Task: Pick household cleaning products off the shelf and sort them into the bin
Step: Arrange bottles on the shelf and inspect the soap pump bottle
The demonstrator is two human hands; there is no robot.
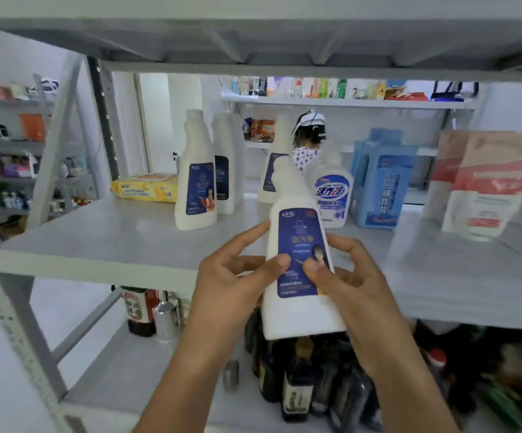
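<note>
A white cleaner bottle (297, 232) with a dark blue label is held in both hands in front of the grey shelf (122, 242). My left hand (231, 285) grips its left side, thumb on the label. From the right, my right hand (350, 289) holds the bottle with its thumb pressed on the label. The bottle tilts slightly, cap pointing up and away. Three more white bottles (195, 179) of the same kind stand upright further back on the shelf. The bin is not in view.
A yellow wipes pack (145, 187) lies at the shelf's back left. A white pump bottle (331, 195), blue jugs (381, 182) and red-and-white pouches (484, 189) stand to the right. Dark sauce bottles (297, 379) crowd the lower shelf. A person (308, 145) stands beyond the shelf.
</note>
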